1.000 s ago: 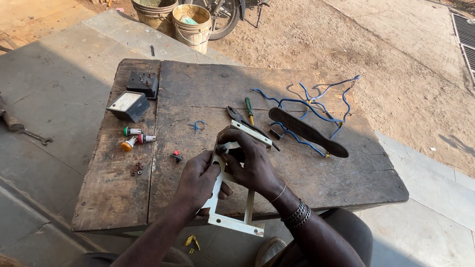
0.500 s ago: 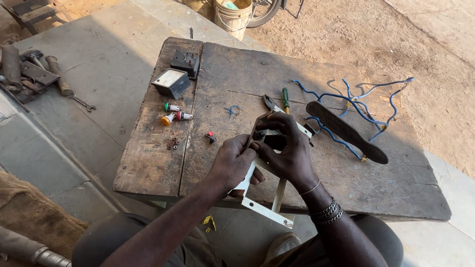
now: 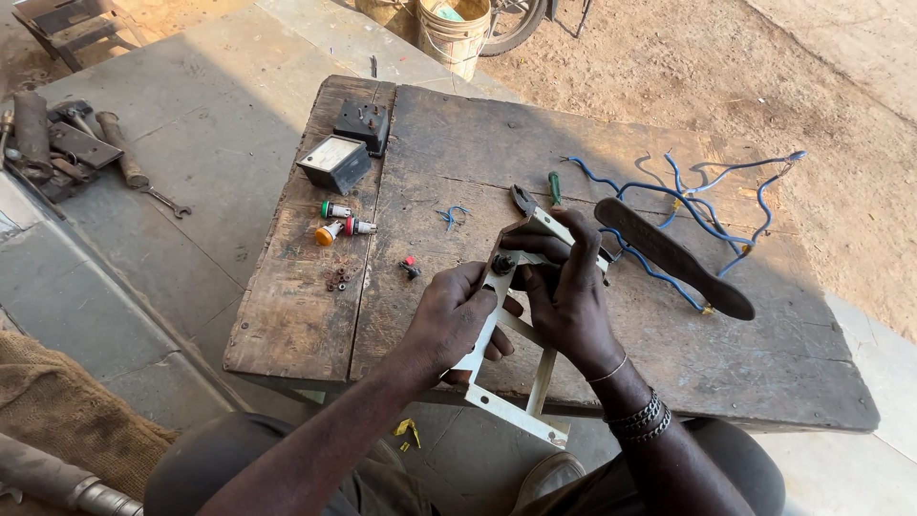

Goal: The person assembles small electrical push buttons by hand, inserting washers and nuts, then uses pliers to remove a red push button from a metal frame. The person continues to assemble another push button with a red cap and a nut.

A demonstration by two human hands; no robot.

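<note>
Both hands hold a white metal frame (image 3: pixel 516 382) over the near edge of the wooden table (image 3: pixel 458 143); the left hand (image 3: pixel 457 320) is clenched round one bar, the right hand (image 3: pixel 568 296) wraps the top, hiding what its fingers press; the frame's upper end is mostly covered; a bucket (image 3: pixel 457 33), cut off at the top, holds something pale, unclear; blue wires (image 3: pixel 688 196) lie beyond.
</note>
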